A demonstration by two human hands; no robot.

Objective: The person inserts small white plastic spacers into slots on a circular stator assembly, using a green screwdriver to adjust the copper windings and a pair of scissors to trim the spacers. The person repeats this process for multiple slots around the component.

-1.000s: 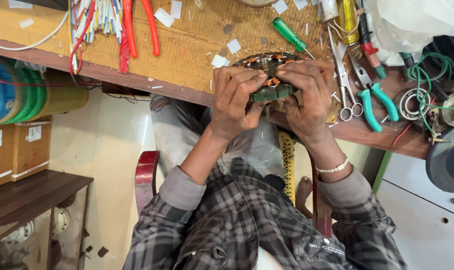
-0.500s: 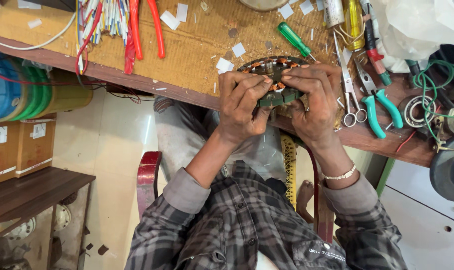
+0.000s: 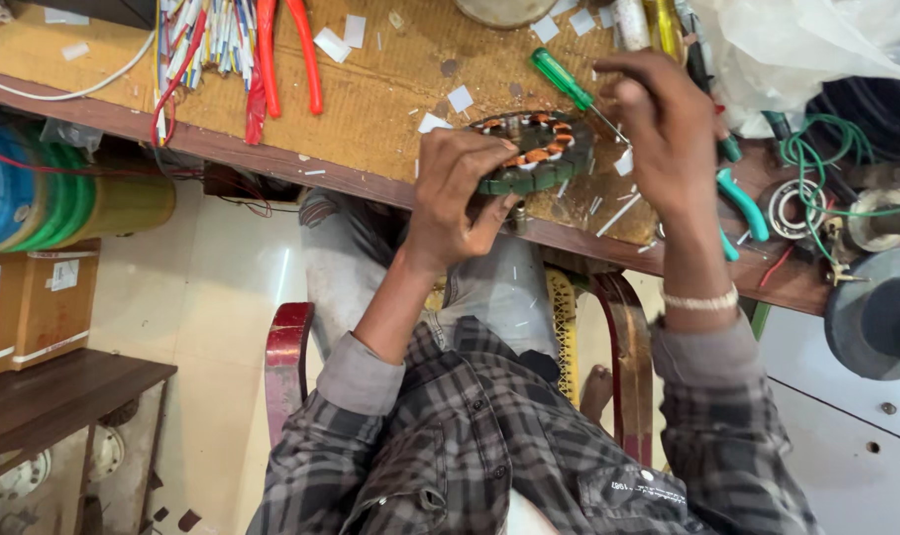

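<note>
A round green motor stator (image 3: 534, 159) with copper-coloured windings rests tilted at the front edge of the brown workbench (image 3: 370, 109). My left hand (image 3: 460, 193) grips its near rim from below. My right hand (image 3: 658, 124) is raised off the stator, just to its right and a little farther back, with its fingers curled together. Nothing shows between those fingers. A green-handled screwdriver (image 3: 561, 79) lies right behind the stator, beside my right hand's fingertips.
Red-handled pliers (image 3: 289, 50) and a bundle of coloured wire pieces (image 3: 202, 40) lie at the back left. Teal-handled cutters (image 3: 745, 203), green wire (image 3: 826, 159) and a white plastic bag (image 3: 806, 50) crowd the right. White paper slips are scattered about. Cardboard boxes (image 3: 34, 297) stand below left.
Both hands were clasped on the stator. Now my right hand has let go and lifted up to the right, while my left hand keeps hold.
</note>
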